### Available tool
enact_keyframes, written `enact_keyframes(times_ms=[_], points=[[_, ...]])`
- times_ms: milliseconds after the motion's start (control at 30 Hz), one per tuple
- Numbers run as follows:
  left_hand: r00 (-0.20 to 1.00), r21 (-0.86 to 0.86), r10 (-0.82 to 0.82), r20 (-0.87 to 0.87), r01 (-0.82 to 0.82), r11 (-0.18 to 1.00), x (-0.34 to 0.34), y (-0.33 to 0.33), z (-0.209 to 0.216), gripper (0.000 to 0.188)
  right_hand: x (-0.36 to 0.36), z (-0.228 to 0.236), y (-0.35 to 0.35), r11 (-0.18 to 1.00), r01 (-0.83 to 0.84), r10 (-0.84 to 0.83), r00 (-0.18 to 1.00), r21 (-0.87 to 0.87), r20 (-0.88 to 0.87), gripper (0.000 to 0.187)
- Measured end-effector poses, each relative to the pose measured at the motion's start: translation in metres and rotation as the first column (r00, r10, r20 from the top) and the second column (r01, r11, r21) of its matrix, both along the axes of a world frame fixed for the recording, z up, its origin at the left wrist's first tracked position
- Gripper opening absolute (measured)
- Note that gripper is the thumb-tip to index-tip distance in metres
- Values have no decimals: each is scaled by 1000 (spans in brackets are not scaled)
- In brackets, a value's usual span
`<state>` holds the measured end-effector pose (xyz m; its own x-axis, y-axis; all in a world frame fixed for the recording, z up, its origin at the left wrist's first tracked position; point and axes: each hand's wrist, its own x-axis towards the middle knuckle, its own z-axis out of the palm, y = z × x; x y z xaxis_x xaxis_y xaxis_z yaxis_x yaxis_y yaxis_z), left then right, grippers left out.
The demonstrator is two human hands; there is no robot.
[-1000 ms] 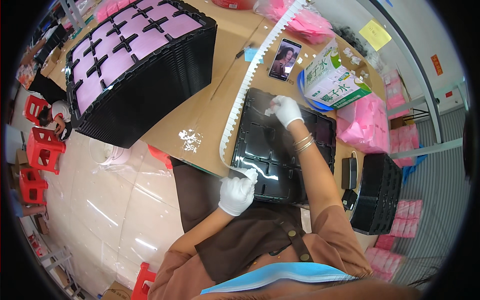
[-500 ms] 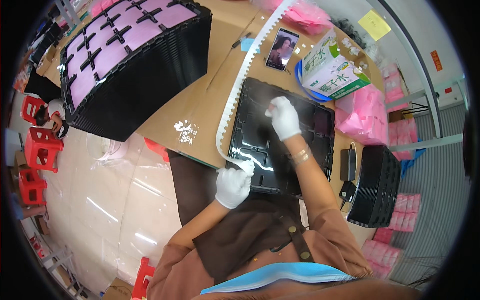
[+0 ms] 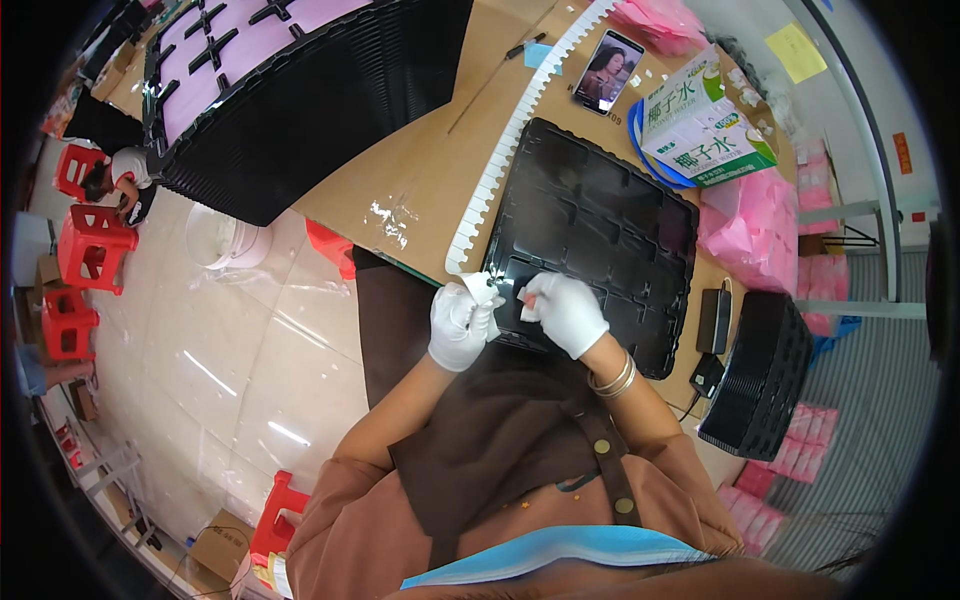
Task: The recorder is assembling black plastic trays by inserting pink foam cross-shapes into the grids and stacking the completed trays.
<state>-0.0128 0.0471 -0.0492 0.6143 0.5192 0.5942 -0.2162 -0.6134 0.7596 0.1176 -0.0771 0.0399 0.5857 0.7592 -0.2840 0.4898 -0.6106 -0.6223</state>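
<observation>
Black moulded plastic tray [image 3: 600,230] w/ shallow rectangular compartments, flat on brown cardboard-covered worktop [image 3: 420,170], near edge just in front of torso. Small white scrap of film or paper [image 3: 478,290] pinched in left hand [image 3: 460,325], white glove, fingers closed on it, at tray's near-left corner. Right hand [image 3: 565,312], also white-gloved, fingers curled round small white piece [image 3: 527,310] at tray's near rim; touching or hovering – can't tell. Hands just beside each other, not clearly touching.

Long white toothed plastic strip [image 3: 510,150] along tray's left side, running diagonally up worktop. Smartphone w/ lit screen [image 3: 610,72] beyond tray's far end; green-and-white carton box [image 3: 705,125] to its right, pink plastic bags [image 3: 755,235] next to that. Large stack of black trays w/ pink inserts [image 3: 300,90] top left, well apart. Second black tray stack [image 3: 760,375] on right, beside black charger & cable [image 3: 712,325].

Glossy pale tiled floor [image 3: 200,370] left; red plastic stools [image 3: 80,230] at far left, white bucket [image 3: 225,238] under worktop edge.
</observation>
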Motion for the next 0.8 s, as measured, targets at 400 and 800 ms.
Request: enact_keyframes(times_ms=[400, 800], points=[[998, -48, -43, 41, 45, 998, -1, 1, -6, 9, -2, 0, 19, 990, 102, -79, 973, -98, 216, 15], [1000, -161, 5, 22, -2, 987, -3, -4, -4, 7, 158, 141, -16, 715, 117, -632, 531, 690, 565, 4]])
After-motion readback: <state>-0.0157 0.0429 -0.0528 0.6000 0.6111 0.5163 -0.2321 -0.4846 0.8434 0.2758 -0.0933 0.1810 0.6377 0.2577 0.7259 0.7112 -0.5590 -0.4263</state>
